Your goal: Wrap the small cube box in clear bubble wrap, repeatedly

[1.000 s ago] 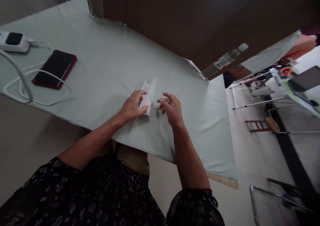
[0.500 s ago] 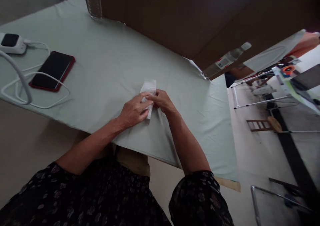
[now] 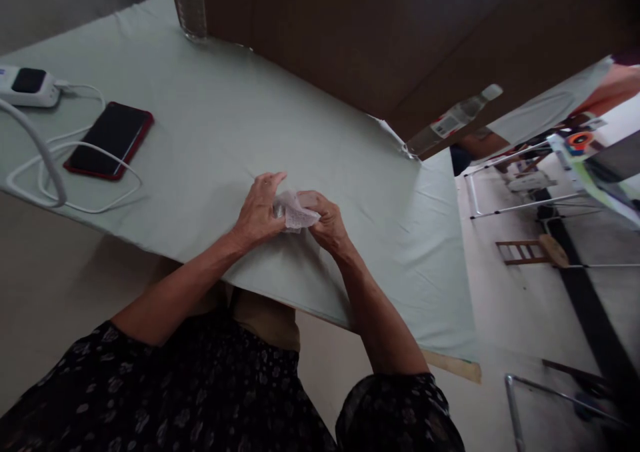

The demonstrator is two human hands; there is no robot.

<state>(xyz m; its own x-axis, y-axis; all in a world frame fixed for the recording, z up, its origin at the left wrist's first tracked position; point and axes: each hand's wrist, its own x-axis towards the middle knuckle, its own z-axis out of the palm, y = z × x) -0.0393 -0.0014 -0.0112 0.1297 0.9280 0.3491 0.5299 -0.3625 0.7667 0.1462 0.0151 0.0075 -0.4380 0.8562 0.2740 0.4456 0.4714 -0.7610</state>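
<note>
A small, whitish, see-through piece of bubble wrap [image 3: 296,213] is bunched up just above the table, between my two hands. My right hand [image 3: 327,222] grips its right side, thumb and fingers closed on the folded edge. On the other side, my left hand [image 3: 260,209] has its fingers stretched out and apart from the thumb. The left thumb lies against the lower left edge of the wrap. Whether something is wrapped inside cannot be made out.
The table has a pale green cloth [image 3: 210,119]. On the left lie a red-cased phone [image 3: 111,139], a white cable [image 3: 30,152] and a power strip [image 3: 35,87]. A large brown panel [image 3: 320,32] stands behind, with a bottle [image 3: 191,9] and another bottle [image 3: 457,120] beside it.
The bubble wrap went from a flat upright strip to a bunched, folded shape. My left fingers have lifted off it and spread, while my right hand has turned and moved slightly toward me.
</note>
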